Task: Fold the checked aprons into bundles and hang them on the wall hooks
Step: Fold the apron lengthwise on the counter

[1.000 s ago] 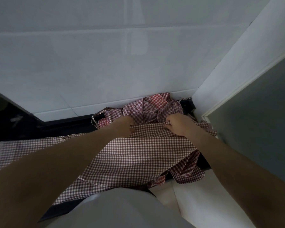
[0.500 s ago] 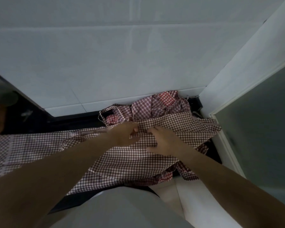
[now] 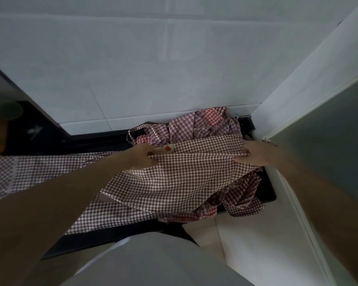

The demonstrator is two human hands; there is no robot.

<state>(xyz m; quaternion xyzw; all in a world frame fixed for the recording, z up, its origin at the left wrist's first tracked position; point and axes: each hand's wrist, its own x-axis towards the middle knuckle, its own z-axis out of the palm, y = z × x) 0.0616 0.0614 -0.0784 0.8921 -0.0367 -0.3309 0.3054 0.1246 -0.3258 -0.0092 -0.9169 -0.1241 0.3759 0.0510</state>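
Observation:
A brown-and-white checked apron [image 3: 174,178] lies spread over the dark counter in front of me, its top edge pulled taut between my hands. My left hand [image 3: 142,156] pinches that edge at the left, beside a small label with a red mark [image 3: 167,149]. At the right corner my right hand [image 3: 256,154] grips the same edge. Behind it, a heap of red and purple checked aprons [image 3: 194,125] sits crumpled against the wall. No wall hooks are in view.
A white tiled wall [image 3: 153,69] rises right behind the dark counter [image 3: 103,141]. A white door frame [image 3: 298,89] and a grey panel close off the right side. More checked cloth [image 3: 29,172] stretches away to the left. My light-coloured top fills the bottom.
My right hand has moved from the middle of the apron out to its right corner, stretching the top edge. The left hand stays pinched at the left; the label now shows.

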